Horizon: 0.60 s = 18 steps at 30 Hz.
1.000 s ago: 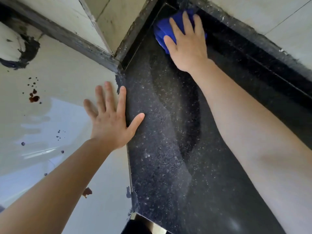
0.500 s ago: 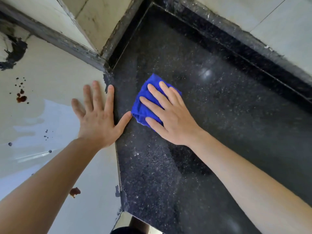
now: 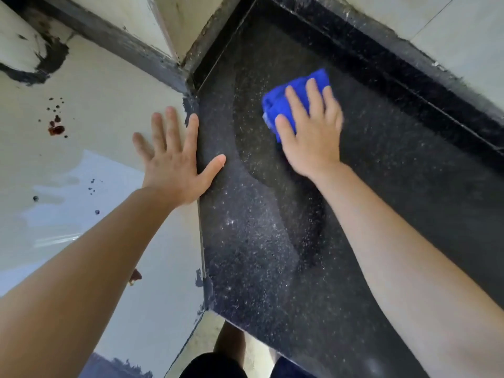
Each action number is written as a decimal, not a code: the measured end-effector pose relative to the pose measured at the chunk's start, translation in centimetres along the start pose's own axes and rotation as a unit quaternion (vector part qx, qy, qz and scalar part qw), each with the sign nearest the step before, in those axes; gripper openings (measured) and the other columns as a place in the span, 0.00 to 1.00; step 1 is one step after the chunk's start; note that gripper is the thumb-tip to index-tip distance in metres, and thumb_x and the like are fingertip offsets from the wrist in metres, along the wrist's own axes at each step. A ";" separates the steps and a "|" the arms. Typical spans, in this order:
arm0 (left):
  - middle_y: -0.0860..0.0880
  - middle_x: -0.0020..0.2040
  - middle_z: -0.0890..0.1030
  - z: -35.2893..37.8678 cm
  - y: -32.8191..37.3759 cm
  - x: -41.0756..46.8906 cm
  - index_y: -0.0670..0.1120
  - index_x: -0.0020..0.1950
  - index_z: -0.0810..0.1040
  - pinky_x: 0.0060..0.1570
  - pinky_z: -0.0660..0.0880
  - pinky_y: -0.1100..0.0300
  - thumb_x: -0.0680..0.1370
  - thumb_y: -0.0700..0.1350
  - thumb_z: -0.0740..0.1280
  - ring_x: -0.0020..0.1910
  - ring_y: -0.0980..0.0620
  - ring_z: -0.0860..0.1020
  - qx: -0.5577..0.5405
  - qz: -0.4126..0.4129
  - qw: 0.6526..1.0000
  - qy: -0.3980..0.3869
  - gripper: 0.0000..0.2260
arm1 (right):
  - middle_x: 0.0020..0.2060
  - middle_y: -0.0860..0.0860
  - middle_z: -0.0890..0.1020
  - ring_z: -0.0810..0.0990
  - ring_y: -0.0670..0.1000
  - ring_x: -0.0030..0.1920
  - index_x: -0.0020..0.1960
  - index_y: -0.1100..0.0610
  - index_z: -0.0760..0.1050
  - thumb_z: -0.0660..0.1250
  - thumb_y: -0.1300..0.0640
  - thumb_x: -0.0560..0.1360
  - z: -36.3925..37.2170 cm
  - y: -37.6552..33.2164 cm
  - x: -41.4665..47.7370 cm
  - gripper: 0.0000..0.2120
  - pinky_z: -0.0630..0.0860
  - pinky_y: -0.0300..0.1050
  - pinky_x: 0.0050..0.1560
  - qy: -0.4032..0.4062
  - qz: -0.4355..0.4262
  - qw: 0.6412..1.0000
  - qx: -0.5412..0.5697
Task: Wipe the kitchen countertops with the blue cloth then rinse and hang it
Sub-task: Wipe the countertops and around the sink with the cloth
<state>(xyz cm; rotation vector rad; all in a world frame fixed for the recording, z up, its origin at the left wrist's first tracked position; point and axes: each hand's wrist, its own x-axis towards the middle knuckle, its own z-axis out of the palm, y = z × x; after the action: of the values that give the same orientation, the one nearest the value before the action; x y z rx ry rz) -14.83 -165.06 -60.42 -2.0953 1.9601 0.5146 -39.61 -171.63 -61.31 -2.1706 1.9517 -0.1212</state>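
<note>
Most of the frame is filled by the black speckled bench, which runs from the bottom centre up to a corner at top centre. It is bordered at upper right by a raised dark rim. The left half of the frame is taken by a pale surface. The left hand is laid on it flat with the fingers spread and nothing held, its thumb reaching over onto the bench edge.

The right hand is seen in the upper centre, its fingers straight and pressed down flat on the folded blue cloth, which is not gripped. The cloth lies on the bench under those fingers, near the rim and well apart from the left hand.

Half a second ago the cloth was just beside the left thumb; it has since been swept up and to the right, while the left hand has stayed planted. A darker band is shown down the bench middle beside a duller strip along its left edge, so wiping is judged to be under way, with rinsing and hanging not yet begun.

Small reddish-brown spots are visible at upper left on the pale surface.
</note>
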 end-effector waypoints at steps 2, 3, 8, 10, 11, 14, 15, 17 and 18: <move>0.44 0.80 0.32 -0.4 0.0 0.0 0.54 0.81 0.35 0.73 0.34 0.33 0.75 0.75 0.40 0.78 0.41 0.31 -0.015 0.005 1.000 -0.017 0.41 | 0.81 0.56 0.56 0.52 0.63 0.80 0.80 0.49 0.61 0.51 0.40 0.83 0.4 -1.2 -4.5 0.28 0.50 0.61 0.79 -0.016 -0.095 0.995 -0.010; 0.44 0.80 0.32 -0.5 -0.1 -0.1 0.54 0.81 0.35 0.73 0.34 0.33 0.75 0.75 0.40 0.78 0.41 0.31 -0.027 0.009 0.999 -0.022 0.41 | 0.81 0.56 0.55 0.51 0.63 0.80 0.80 0.49 0.60 0.51 0.40 0.83 0.4 -1.3 -6.4 0.28 0.50 0.61 0.79 -0.035 -0.141 0.989 -0.017; 0.42 0.82 0.41 -0.6 -1.6 -3.0 0.51 0.82 0.48 0.76 0.37 0.36 0.82 0.65 0.42 0.80 0.41 0.38 -0.048 0.049 0.997 0.036 0.32 | 0.82 0.55 0.52 0.48 0.62 0.81 0.81 0.47 0.57 0.49 0.38 0.83 -0.6 0.1 -5.2 0.29 0.46 0.60 0.79 -0.095 -0.227 0.969 -0.027; 0.42 0.82 0.43 0.0 -2.3 -5.3 0.51 0.82 0.50 0.76 0.39 0.36 0.83 0.62 0.42 0.81 0.40 0.41 -0.039 0.051 0.997 0.049 0.29 | 0.82 0.55 0.49 0.45 0.62 0.81 0.82 0.45 0.54 0.49 0.37 0.83 -0.7 -1.5 -0.4 0.29 0.44 0.60 0.79 -0.091 -0.145 0.985 -0.011; 0.43 0.82 0.43 0.4 -2.6 -6.4 0.51 0.82 0.49 0.76 0.39 0.36 0.83 0.62 0.43 0.81 0.41 0.41 -0.039 0.049 0.997 0.042 0.29 | 0.82 0.54 0.46 0.43 0.62 0.81 0.82 0.44 0.52 0.48 0.37 0.83 -0.8 -2.7 2.3 0.29 0.42 0.59 0.79 -0.093 -0.097 0.991 -0.007; 0.46 0.82 0.37 2.1 -3.4 -8.4 0.51 0.82 0.40 0.76 0.39 0.35 0.82 0.64 0.41 0.80 0.41 0.37 -0.021 0.049 0.999 0.003 0.32 | 0.82 0.54 0.43 0.39 0.62 0.81 0.82 0.44 0.48 0.45 0.37 0.83 -0.8 -6.7 8.7 0.29 0.38 0.59 0.79 -0.090 -0.016 0.996 -0.004; 0.47 0.81 0.34 2.6 -3.4 -8.5 0.51 0.81 0.37 0.76 0.38 0.35 0.81 0.64 0.40 0.80 0.42 0.34 -0.017 0.047 0.999 -0.006 0.32 | 0.82 0.55 0.43 0.39 0.63 0.81 0.82 0.44 0.48 0.45 0.38 0.83 -0.5 -7.9 9.6 0.29 0.38 0.60 0.79 -0.082 -0.005 0.997 -0.003; 0.47 0.80 0.30 3.3 -3.2 -8.3 0.51 0.80 0.32 0.75 0.34 0.36 0.80 0.64 0.37 0.78 0.43 0.31 -0.019 0.034 0.999 -0.012 0.33 | 0.82 0.55 0.45 0.40 0.63 0.81 0.82 0.44 0.49 0.45 0.38 0.83 0.4 -9.8 8.8 0.29 0.38 0.61 0.79 -0.061 -0.002 0.998 -0.001; 0.47 0.80 0.30 3.4 -3.1 -8.2 0.51 0.80 0.32 0.74 0.32 0.37 0.80 0.64 0.37 0.78 0.43 0.30 -0.019 0.031 0.999 -0.012 0.33 | 0.82 0.55 0.46 0.40 0.63 0.81 0.82 0.45 0.50 0.45 0.38 0.83 0.8 -10.5 7.2 0.29 0.38 0.61 0.79 -0.058 -0.018 0.998 -0.002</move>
<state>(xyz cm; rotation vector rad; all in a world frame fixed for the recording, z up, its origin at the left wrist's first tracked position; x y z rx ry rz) -12.44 -155.91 -60.48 -2.0468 2.0221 0.5921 -28.45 -177.67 -60.47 -2.1644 1.8512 0.0019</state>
